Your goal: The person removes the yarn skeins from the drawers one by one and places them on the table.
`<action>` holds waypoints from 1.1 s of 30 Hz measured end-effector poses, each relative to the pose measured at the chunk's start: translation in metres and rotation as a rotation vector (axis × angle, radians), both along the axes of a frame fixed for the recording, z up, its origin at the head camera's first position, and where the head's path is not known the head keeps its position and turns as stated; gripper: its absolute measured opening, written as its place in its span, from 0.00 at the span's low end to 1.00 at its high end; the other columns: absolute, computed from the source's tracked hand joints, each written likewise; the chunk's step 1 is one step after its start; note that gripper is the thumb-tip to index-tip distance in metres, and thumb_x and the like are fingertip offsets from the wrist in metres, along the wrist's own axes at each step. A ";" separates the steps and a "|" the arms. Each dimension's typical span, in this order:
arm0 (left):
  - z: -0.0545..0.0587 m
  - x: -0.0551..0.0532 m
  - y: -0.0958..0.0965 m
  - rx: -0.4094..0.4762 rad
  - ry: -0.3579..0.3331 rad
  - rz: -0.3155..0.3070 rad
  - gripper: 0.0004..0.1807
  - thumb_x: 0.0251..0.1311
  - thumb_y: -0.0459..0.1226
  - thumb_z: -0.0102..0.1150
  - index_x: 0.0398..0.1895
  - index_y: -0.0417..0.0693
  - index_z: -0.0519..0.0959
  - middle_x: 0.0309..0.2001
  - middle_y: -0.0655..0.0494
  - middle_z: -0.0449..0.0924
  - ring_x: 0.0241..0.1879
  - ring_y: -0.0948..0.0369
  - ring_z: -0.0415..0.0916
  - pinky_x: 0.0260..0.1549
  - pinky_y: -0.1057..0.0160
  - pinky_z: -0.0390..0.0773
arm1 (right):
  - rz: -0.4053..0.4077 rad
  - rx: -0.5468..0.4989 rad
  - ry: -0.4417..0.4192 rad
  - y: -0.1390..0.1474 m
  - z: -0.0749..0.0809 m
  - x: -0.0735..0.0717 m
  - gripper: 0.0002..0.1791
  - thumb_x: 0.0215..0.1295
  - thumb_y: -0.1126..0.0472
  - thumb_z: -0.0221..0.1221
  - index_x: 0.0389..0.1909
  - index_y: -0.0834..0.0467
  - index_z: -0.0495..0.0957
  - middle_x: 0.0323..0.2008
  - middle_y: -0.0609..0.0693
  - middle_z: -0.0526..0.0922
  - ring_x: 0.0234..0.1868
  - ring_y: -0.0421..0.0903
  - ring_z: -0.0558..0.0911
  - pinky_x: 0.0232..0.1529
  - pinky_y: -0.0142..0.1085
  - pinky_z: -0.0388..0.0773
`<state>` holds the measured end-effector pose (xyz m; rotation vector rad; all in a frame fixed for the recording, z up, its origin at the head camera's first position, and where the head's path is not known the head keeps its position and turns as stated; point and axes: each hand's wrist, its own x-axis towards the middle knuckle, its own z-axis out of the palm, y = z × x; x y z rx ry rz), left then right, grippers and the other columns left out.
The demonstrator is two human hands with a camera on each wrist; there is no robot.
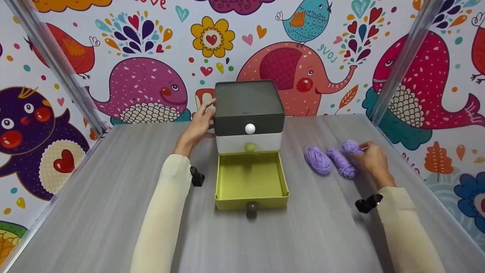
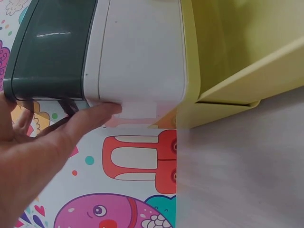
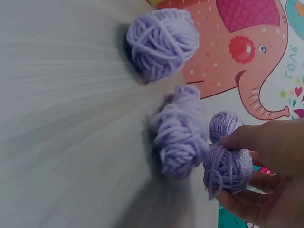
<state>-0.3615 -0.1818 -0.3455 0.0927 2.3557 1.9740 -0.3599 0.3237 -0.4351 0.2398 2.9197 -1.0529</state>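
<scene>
A small stacked drawer box stands at the back middle, with a dark grey top drawer [image 1: 237, 123], a white middle drawer [image 1: 229, 144] and a yellow-green bottom drawer [image 1: 252, 203]. The bottom drawer is pulled out and bare inside. My left hand [image 1: 199, 127] rests on the box's left side, thumb along the white part in the left wrist view and fingers by the dark part. At the right, my right hand [image 1: 373, 161] pinches a lilac yarn ball [image 3: 228, 166] between thumb and fingers. Beside it lie a long yarn skein [image 3: 180, 135] and a rounder yarn ball [image 3: 164, 42].
The grey tabletop [image 1: 102, 212] carries the box and yarn. A wall panel [image 1: 151, 76] printed with cartoon animals rises right behind the box. Metal posts [image 1: 64, 72] stand at the back corners, and printed side panels flank the table.
</scene>
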 end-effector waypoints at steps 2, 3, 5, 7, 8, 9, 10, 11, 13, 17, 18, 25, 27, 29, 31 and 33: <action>0.000 0.000 0.000 -0.001 -0.003 -0.001 0.28 0.79 0.51 0.36 0.79 0.68 0.51 0.75 0.41 0.58 0.69 0.39 0.67 0.62 0.32 0.69 | -0.006 0.006 -0.004 0.002 -0.003 -0.001 0.32 0.70 0.56 0.57 0.67 0.71 0.62 0.64 0.74 0.66 0.62 0.68 0.69 0.66 0.60 0.69; -0.001 0.000 0.000 0.000 -0.005 -0.003 0.28 0.79 0.51 0.36 0.79 0.68 0.51 0.75 0.41 0.58 0.69 0.39 0.67 0.63 0.32 0.69 | -0.008 0.013 -0.004 0.003 -0.005 -0.001 0.33 0.70 0.56 0.57 0.67 0.72 0.62 0.64 0.74 0.66 0.61 0.67 0.69 0.65 0.60 0.69; -0.001 -0.001 0.000 0.003 -0.005 -0.004 0.28 0.79 0.51 0.36 0.79 0.68 0.51 0.75 0.41 0.58 0.69 0.39 0.67 0.63 0.32 0.69 | -0.013 0.015 -0.017 0.004 -0.008 -0.002 0.33 0.69 0.56 0.56 0.68 0.72 0.61 0.64 0.74 0.66 0.61 0.67 0.70 0.65 0.60 0.70; -0.001 -0.001 0.000 0.004 -0.004 -0.005 0.28 0.79 0.51 0.36 0.79 0.68 0.51 0.76 0.41 0.57 0.69 0.39 0.67 0.63 0.32 0.68 | -0.020 0.024 -0.021 0.005 -0.011 -0.002 0.33 0.68 0.57 0.56 0.67 0.73 0.62 0.64 0.74 0.67 0.60 0.67 0.70 0.64 0.60 0.70; -0.001 -0.001 0.000 0.003 -0.004 -0.005 0.28 0.79 0.51 0.36 0.79 0.68 0.51 0.76 0.42 0.57 0.69 0.40 0.67 0.63 0.32 0.68 | -0.021 0.029 -0.021 0.006 -0.013 -0.002 0.33 0.68 0.57 0.56 0.67 0.73 0.62 0.63 0.74 0.67 0.60 0.67 0.70 0.64 0.60 0.70; -0.001 -0.001 0.000 0.003 -0.005 -0.005 0.28 0.79 0.51 0.36 0.79 0.69 0.51 0.77 0.42 0.56 0.70 0.39 0.66 0.64 0.31 0.67 | -0.023 0.033 -0.020 0.007 -0.014 -0.002 0.33 0.68 0.56 0.56 0.67 0.73 0.62 0.63 0.74 0.67 0.59 0.67 0.70 0.64 0.60 0.70; -0.001 -0.001 0.000 0.002 -0.006 -0.003 0.28 0.79 0.51 0.36 0.79 0.69 0.51 0.77 0.42 0.55 0.70 0.39 0.66 0.64 0.31 0.67 | -0.026 0.037 -0.018 0.007 -0.015 -0.002 0.33 0.68 0.56 0.56 0.67 0.73 0.63 0.63 0.74 0.68 0.59 0.67 0.70 0.63 0.60 0.69; -0.001 -0.001 0.001 0.002 -0.007 -0.003 0.28 0.79 0.51 0.36 0.79 0.69 0.51 0.77 0.42 0.55 0.70 0.39 0.65 0.64 0.31 0.67 | -0.028 0.041 -0.015 0.007 -0.016 -0.002 0.33 0.68 0.56 0.56 0.66 0.73 0.63 0.63 0.74 0.68 0.59 0.67 0.70 0.63 0.60 0.69; -0.001 -0.001 0.001 -0.001 -0.008 0.000 0.28 0.79 0.51 0.36 0.79 0.68 0.51 0.77 0.43 0.54 0.71 0.39 0.64 0.64 0.31 0.66 | -0.034 0.039 -0.017 0.008 -0.018 -0.002 0.32 0.69 0.56 0.56 0.66 0.73 0.63 0.62 0.74 0.68 0.58 0.66 0.70 0.64 0.60 0.68; -0.001 -0.001 0.000 -0.004 -0.004 0.003 0.28 0.79 0.51 0.36 0.79 0.68 0.52 0.77 0.42 0.54 0.71 0.39 0.64 0.63 0.30 0.67 | -0.047 0.032 -0.035 0.008 -0.020 -0.001 0.32 0.69 0.55 0.56 0.67 0.72 0.63 0.63 0.74 0.67 0.58 0.66 0.68 0.65 0.60 0.66; -0.001 -0.001 0.000 -0.007 -0.003 0.005 0.28 0.79 0.51 0.36 0.79 0.68 0.52 0.77 0.42 0.54 0.71 0.38 0.64 0.63 0.30 0.67 | -0.050 0.029 -0.041 0.008 -0.020 -0.001 0.33 0.70 0.55 0.56 0.67 0.72 0.63 0.63 0.74 0.67 0.59 0.66 0.68 0.66 0.60 0.66; -0.001 -0.002 0.001 -0.021 -0.002 0.013 0.28 0.79 0.51 0.37 0.79 0.69 0.52 0.77 0.43 0.54 0.71 0.39 0.64 0.62 0.31 0.69 | -0.104 0.015 -0.047 0.005 -0.015 0.004 0.34 0.70 0.54 0.56 0.69 0.72 0.61 0.66 0.75 0.65 0.61 0.67 0.67 0.67 0.61 0.64; -0.001 -0.001 0.001 -0.014 0.004 0.009 0.28 0.79 0.51 0.36 0.79 0.68 0.52 0.77 0.43 0.55 0.70 0.39 0.65 0.61 0.30 0.69 | -0.141 0.012 -0.032 0.001 -0.011 0.005 0.35 0.70 0.54 0.56 0.69 0.71 0.61 0.66 0.75 0.64 0.63 0.67 0.67 0.67 0.61 0.64; -0.001 -0.001 0.000 -0.002 0.010 0.002 0.28 0.79 0.51 0.36 0.79 0.67 0.52 0.76 0.41 0.56 0.69 0.38 0.66 0.61 0.30 0.69 | -0.174 0.015 -0.008 -0.005 -0.006 0.006 0.34 0.71 0.53 0.55 0.70 0.70 0.62 0.67 0.74 0.64 0.65 0.68 0.67 0.66 0.61 0.64; -0.001 -0.001 0.000 0.006 0.012 -0.003 0.28 0.80 0.50 0.36 0.79 0.66 0.51 0.75 0.41 0.57 0.69 0.38 0.67 0.61 0.30 0.69 | -0.199 0.018 0.019 -0.012 -0.001 0.006 0.34 0.72 0.51 0.55 0.70 0.69 0.63 0.67 0.73 0.65 0.65 0.68 0.67 0.66 0.60 0.66; -0.001 -0.001 0.001 0.013 0.012 -0.008 0.28 0.80 0.50 0.35 0.79 0.66 0.51 0.76 0.41 0.56 0.69 0.38 0.66 0.61 0.30 0.68 | -0.205 0.014 0.043 -0.018 0.004 0.007 0.33 0.73 0.51 0.55 0.71 0.68 0.64 0.67 0.72 0.66 0.66 0.68 0.67 0.65 0.61 0.66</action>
